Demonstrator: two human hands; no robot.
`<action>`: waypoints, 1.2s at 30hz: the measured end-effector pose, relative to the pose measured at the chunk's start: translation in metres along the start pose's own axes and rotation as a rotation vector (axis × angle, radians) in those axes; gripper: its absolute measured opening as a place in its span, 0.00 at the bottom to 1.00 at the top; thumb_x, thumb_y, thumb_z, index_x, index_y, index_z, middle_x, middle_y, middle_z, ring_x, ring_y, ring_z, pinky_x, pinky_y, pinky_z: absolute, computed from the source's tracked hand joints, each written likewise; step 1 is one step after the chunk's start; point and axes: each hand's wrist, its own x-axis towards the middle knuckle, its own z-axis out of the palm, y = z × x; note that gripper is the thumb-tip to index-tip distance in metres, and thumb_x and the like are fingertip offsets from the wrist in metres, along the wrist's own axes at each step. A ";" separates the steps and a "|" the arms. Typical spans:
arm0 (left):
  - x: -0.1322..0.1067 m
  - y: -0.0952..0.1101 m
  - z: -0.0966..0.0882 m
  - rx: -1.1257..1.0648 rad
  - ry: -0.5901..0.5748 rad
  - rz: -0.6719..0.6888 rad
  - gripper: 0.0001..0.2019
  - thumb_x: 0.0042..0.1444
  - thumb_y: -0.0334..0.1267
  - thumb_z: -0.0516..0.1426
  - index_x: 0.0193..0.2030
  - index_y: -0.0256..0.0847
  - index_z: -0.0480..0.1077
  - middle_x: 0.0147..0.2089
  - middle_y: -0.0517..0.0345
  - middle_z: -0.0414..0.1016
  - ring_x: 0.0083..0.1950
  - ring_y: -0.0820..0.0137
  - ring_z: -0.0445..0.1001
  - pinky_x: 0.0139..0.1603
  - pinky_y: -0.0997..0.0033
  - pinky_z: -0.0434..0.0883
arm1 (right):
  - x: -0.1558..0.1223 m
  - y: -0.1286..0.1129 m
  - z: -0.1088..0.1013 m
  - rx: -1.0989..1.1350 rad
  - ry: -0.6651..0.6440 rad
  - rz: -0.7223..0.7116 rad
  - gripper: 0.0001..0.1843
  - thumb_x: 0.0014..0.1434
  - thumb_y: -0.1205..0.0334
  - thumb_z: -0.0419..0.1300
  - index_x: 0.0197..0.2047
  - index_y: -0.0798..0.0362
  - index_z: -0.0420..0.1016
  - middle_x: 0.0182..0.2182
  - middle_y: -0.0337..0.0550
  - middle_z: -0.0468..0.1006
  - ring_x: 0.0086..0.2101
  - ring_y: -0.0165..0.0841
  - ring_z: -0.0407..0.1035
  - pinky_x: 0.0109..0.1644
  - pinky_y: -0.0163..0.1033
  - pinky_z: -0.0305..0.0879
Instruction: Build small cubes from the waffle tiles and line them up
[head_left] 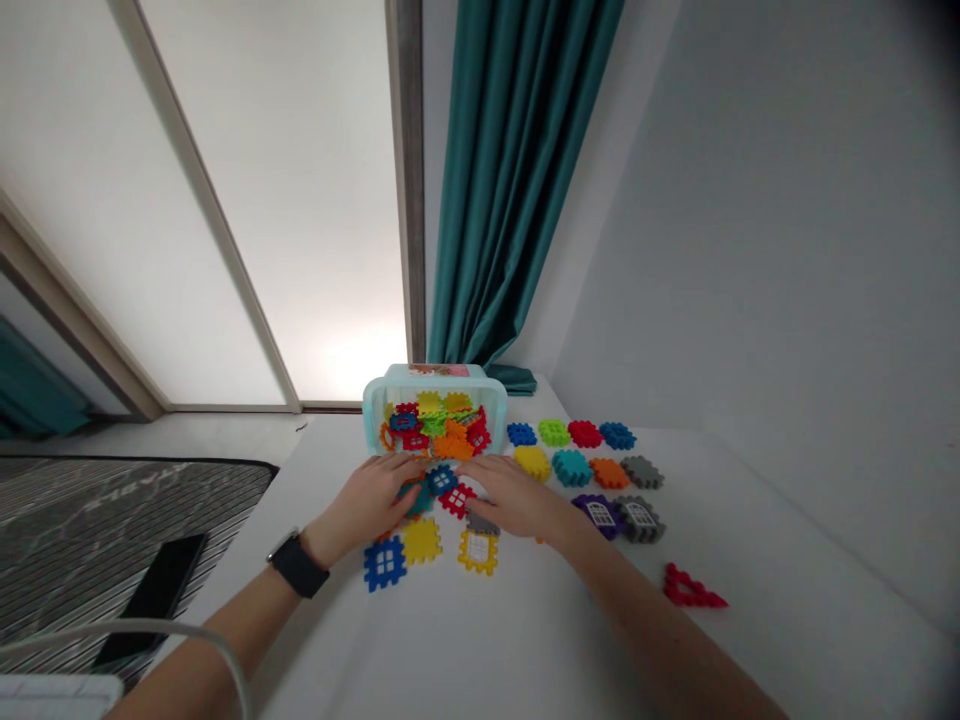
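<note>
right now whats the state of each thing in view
left hand, open, lying over loose blocks
right hand, open, fingers on loose blocks
light blue plastic bin, uncovered, full of coloured blocks
row blocks, flat in rows
red triangular block, flat, apart from the rows
black smartwatch, strapped on left wrist
black phone, lying on striped mat
teal curtain, hanging in folds

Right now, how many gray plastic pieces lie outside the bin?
3 gray pieces: one ending the upper row, one below it, one at the right hand; more may be hidden.

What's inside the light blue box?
The light blue plastic box is full of waffle-shaped toy blocks: red, yellow, green, orange and blue ones. Pieces lower down are covered by the top ones, so I can't see them.
</note>
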 end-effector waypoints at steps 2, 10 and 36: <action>-0.006 -0.001 0.004 -0.007 -0.001 -0.016 0.13 0.65 0.37 0.53 0.54 0.45 0.71 0.51 0.52 0.78 0.52 0.60 0.76 0.52 0.59 0.73 | 0.003 -0.002 0.005 -0.032 -0.030 -0.005 0.12 0.67 0.60 0.56 0.51 0.51 0.73 0.48 0.50 0.79 0.51 0.45 0.71 0.54 0.49 0.67; -0.025 -0.002 0.020 -0.037 0.061 -0.061 0.16 0.61 0.42 0.59 0.56 0.45 0.70 0.54 0.50 0.76 0.55 0.57 0.73 0.55 0.56 0.71 | 0.000 -0.007 0.024 -0.021 0.012 -0.034 0.16 0.66 0.63 0.57 0.56 0.50 0.71 0.52 0.49 0.77 0.54 0.43 0.69 0.60 0.49 0.65; -0.031 -0.012 0.030 -0.304 0.303 -0.183 0.11 0.67 0.40 0.52 0.46 0.42 0.75 0.44 0.51 0.80 0.46 0.64 0.77 0.50 0.64 0.74 | -0.008 -0.039 0.055 -0.193 0.065 0.092 0.21 0.67 0.69 0.50 0.62 0.52 0.68 0.59 0.52 0.71 0.58 0.46 0.63 0.61 0.54 0.62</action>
